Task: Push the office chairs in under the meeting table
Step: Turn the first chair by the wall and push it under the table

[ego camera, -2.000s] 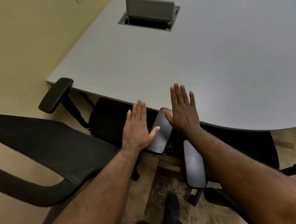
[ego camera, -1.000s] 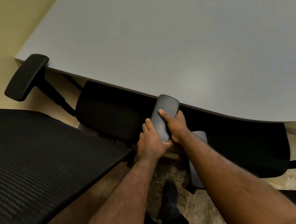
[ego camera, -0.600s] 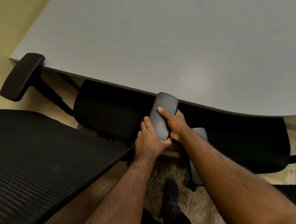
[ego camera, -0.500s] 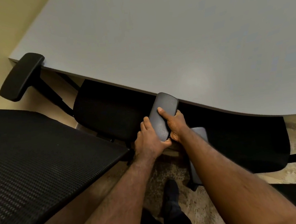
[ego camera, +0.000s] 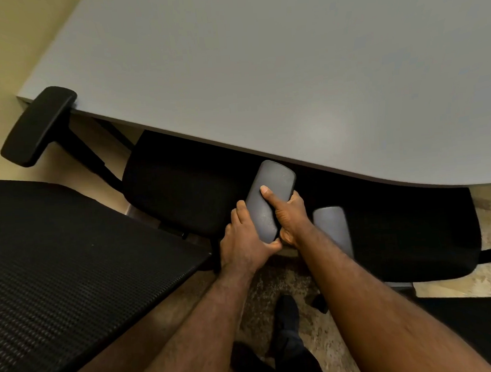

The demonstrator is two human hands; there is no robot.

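Grey armrest (ego camera: pixel 269 197) gripped between left hand (ego camera: pixel 247 243) and right hand (ego camera: pixel 290 216), both hands curled.

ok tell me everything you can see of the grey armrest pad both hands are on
The grey armrest pad is a smooth, matte, rounded oblong, plastic-looking, scuffed near its near end. It lies just at the meeting table edge, between two black chair seats. The left hand grips its near end; the right hand wraps its right side, thumb on top. Its support is hidden.

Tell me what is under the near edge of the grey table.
Under the table edge sit two black chair seats. Both hands grip one grey armrest there. Anything farther under is covered by the tabletop.
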